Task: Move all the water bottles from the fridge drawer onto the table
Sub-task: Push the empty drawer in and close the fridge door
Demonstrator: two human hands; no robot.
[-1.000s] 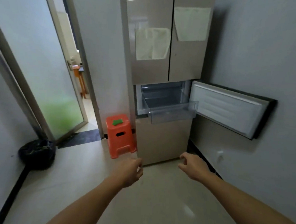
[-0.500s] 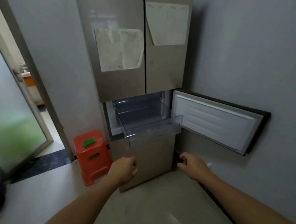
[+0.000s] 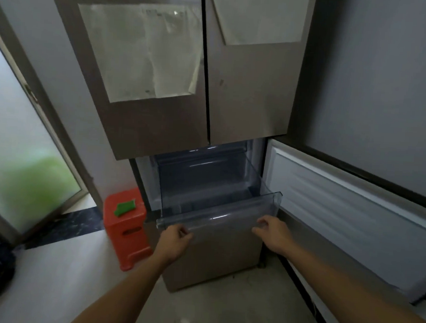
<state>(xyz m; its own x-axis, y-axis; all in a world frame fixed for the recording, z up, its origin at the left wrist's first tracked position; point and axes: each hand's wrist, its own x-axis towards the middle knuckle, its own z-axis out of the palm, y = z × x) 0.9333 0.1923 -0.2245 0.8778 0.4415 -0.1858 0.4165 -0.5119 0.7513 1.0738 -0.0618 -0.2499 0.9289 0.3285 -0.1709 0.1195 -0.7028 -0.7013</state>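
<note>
A: What's in the drawer?
B: As far as the view reaches, only bare clear plastic. It's pulled out of the fridge, under the two upper doors, and I can see its floor and back wall with no bottle on them. The near corner behind the front lip is blurred by the plastic, so I can't vouch for that.
A: And the drawer itself?
B: See-through, bluish, with a curved front lip. The small door beside it hangs open to the right, its white inner side showing.
A: The hands?
B: Both at the front lip. The left hand has its fingers curled under the left end of the lip, nearly closed, touching it. The right hand is loosely open, fingers bent towards the right part of the lip; whether it touches, I cannot tell.
A: Anything alongside?
B: An orange stool left of the fridge, with a green scrap on top.
</note>
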